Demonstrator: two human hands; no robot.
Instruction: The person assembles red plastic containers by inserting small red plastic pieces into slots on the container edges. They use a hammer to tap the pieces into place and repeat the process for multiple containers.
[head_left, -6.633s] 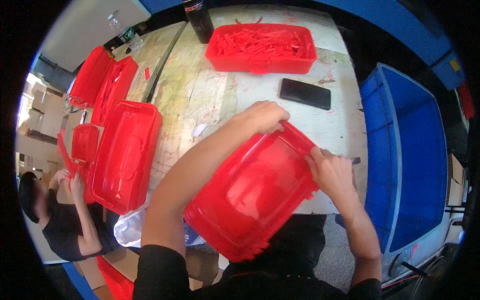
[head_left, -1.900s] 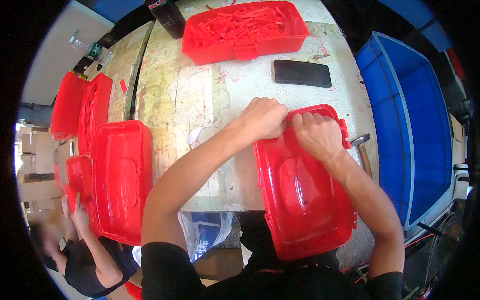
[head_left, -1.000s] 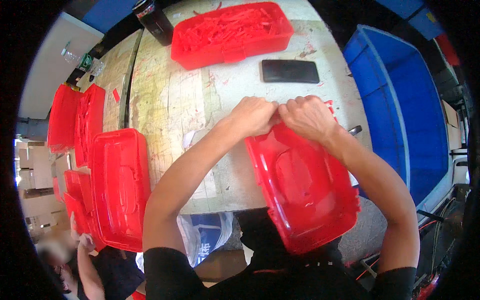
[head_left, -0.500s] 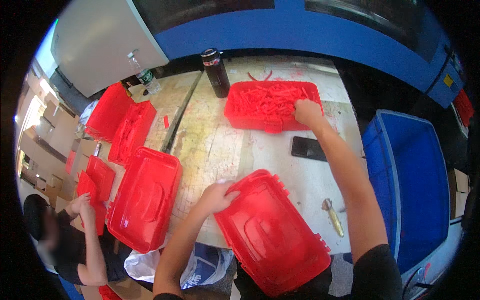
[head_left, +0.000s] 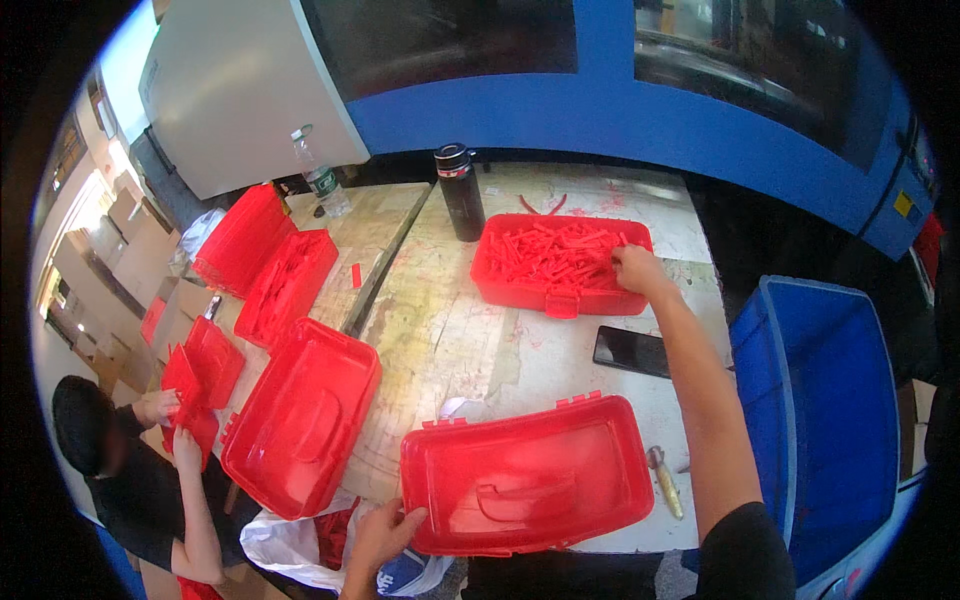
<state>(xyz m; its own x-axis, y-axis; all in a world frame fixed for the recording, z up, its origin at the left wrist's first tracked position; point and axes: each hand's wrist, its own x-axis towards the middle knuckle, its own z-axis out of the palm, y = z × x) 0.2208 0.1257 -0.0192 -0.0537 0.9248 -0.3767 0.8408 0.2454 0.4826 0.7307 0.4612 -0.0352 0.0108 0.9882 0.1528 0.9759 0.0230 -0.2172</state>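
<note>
A red plastic toolbox lid [head_left: 590, 455] lies at the table's front edge, hollow side up, hinge tabs on its far edge. My left hand [head_left: 385, 530] grips its near left corner, thumb on the rim and the other fingers partly hidden. Farther back stands a red box [head_left: 520, 294] heaped with small red plastic strips [head_left: 550, 255]. At that box's right end is my right hand [head_left: 637, 268], its fingers pinched together among the strips; whatever is between them is hidden.
Another red lid [head_left: 300, 420] lies to the left. A black flask [head_left: 460, 195], black phone [head_left: 630, 352] and small yellowish-handled tool [head_left: 667, 485] are on the table. A blue bin [head_left: 835, 400] stands right. At left, a co-worker [head_left: 125, 480] handles red parts.
The lid has turned from a slant to lying nearly square with the table's front edge. My left hand has moved from its far left corner to the near left one. My right hand stays at the box.
</note>
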